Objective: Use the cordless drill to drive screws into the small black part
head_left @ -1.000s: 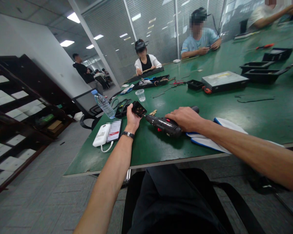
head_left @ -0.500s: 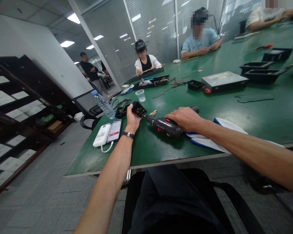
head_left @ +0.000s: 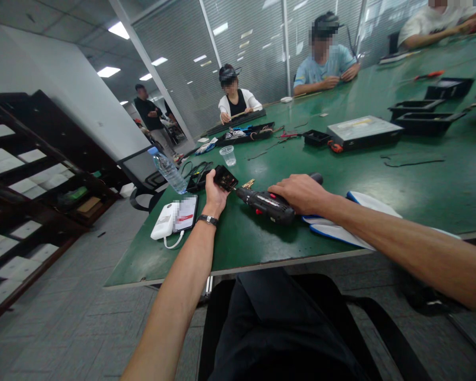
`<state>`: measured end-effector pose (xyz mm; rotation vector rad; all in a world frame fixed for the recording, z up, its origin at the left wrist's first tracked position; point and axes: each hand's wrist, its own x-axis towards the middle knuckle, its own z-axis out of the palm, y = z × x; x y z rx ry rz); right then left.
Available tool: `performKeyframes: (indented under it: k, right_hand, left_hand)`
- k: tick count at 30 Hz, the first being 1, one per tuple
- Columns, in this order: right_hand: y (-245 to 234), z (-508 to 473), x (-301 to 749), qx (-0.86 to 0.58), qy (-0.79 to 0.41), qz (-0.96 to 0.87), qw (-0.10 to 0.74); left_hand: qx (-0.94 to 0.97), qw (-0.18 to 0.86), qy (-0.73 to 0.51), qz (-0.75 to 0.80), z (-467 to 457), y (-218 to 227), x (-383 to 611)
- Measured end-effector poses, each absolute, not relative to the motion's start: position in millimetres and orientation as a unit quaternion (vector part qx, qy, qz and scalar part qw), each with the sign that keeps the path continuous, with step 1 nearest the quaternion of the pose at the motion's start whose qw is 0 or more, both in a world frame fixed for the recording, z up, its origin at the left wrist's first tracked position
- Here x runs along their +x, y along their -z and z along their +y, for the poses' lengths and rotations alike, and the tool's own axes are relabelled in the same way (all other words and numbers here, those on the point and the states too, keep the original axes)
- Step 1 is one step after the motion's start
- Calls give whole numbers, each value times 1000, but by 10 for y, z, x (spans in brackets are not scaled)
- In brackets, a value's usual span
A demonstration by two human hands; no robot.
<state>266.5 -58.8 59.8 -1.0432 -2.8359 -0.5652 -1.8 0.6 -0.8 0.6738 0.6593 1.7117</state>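
By the left hand (head_left: 217, 194), a black electronic module (head_left: 226, 177) is being clasped over the green surface (head_left: 238, 243); just to its right, a black cordless drill (head_left: 267, 205) is being gripped around the handle by the right hand (head_left: 300, 192).

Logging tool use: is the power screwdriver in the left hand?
No, the right hand grips the power screwdriver; the left hand holds a black part.

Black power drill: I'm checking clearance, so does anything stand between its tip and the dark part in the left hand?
Nothing visible: the power drill points at the dark part in the left hand. Gold-coloured pieces lie beside that line.
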Motion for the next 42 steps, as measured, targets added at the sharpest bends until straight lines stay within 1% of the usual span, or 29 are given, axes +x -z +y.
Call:
performKeyframes:
  k: [42]
  right_hand:
    - [-601, -585, 2664, -339, 182, -922, 32]
  left_hand:
    - [287, 557, -721, 294, -7, -7, -15]
